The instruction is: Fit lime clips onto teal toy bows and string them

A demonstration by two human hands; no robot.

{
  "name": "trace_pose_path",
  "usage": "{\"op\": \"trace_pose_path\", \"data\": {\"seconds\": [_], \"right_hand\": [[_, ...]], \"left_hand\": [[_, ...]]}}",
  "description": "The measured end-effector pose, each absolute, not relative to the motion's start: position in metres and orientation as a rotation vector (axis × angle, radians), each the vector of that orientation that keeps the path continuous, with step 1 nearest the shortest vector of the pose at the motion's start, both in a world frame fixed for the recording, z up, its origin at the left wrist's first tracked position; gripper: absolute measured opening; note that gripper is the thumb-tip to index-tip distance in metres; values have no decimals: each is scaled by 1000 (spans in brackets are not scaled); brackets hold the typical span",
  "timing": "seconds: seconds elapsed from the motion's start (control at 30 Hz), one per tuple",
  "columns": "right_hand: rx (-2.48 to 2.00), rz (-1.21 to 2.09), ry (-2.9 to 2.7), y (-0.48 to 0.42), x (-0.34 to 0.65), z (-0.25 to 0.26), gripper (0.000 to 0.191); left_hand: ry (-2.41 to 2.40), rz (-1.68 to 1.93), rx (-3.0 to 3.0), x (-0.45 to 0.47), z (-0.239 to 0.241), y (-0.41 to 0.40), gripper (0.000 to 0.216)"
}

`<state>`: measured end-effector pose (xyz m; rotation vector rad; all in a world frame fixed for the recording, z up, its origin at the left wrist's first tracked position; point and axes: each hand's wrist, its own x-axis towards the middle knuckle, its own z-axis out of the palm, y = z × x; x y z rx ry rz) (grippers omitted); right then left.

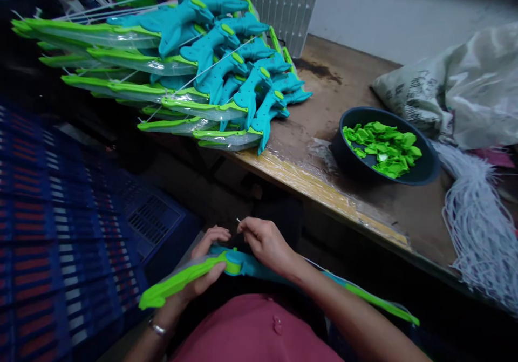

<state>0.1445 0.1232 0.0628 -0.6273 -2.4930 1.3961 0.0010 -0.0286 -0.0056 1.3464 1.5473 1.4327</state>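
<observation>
1. Site: a dim workroom, with a wooden bench [299, 130] standing against a pale wall [356, 11]. I refer all places to the bench.
2. Workpiece: one toy bow [254, 267], held across the worker's lap, in front of the bench and apart from it.
3. Grip: the left hand [201, 284] is clamped on the bow beside its handle, thumb on the near side. The right hand [267, 240] has thumb and fingertips together, apparently pinching a white string [238, 220]; a short tip projects.
4. Step in hand (judged): working the string on the bow.
5. Next move (judged): calls for a steady left hold, with the right pinch guiding the string end.
6. Count left of the bench: blue crates [162, 211], several, exact number obscured.
7. Count on the bench's near side: one dark bowl [348, 163] of green pieces [394, 151], too overlapped to count; one bundle of white cords [477, 216], strands uncountable.
8. Count at the bench's left end: one pile of bows [220, 79], at least six, overhanging the edge.
9. Count towards the wall: one printed sack [424, 92].
</observation>
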Motion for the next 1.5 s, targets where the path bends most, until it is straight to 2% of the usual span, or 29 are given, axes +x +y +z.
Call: {"op": "trace_pose_path", "data": {"seconds": [0.13,0.17,0.23,0.27,0.3,0.4,0.5,0.63,0.87,0.97,1.1,1.23,1.37,1.5], "right_hand": [[-519,1395,-2636,114,155,43,25],[-497,1375,-2699,111,158,42,34],[-474,1267,-2850,106,161,42,66],[-485,1185,-2919,103,162,40,76],[-509,1104,-2967,101,162,38,77],[-627,940,-3011,91,162,28,62],[-704,867,-2997,80,162,21,64],[-747,784,-2982,71,164,18,70],[-701,786,-2958,74,159,11,44],[-762,780,-2950,77,151,7,34],[-797,790,-2950,80,145,6,26],[-795,820,-2928,81,151,11,29],[-814,844,-2891,83,163,16,41],[-815,872,-2874,82,167,18,49]], "left_hand": [[1539,1502,1283,-2,-15,-35,32],[1532,1511,1260,-2,-15,-36,32],[1528,1527,1209,-1,-13,-36,32],[1531,1532,1184,0,-11,-37,32],[1534,1540,1154,0,-8,-39,33],[1549,1630,1057,1,2,-48,40],[1604,1792,961,0,13,-63,44],[1680,1892,808,0,32,-75,28],[1574,2055,552,-3,56,-44,3],[1400,2140,488,-21,39,-23,11],[1294,2061,555,-39,22,-8,29],[1222,1926,710,-38,36,-8,28],[1135,1786,924,-33,55,-11,22],[1135,1797,947,-29,58,-16,18]]}}
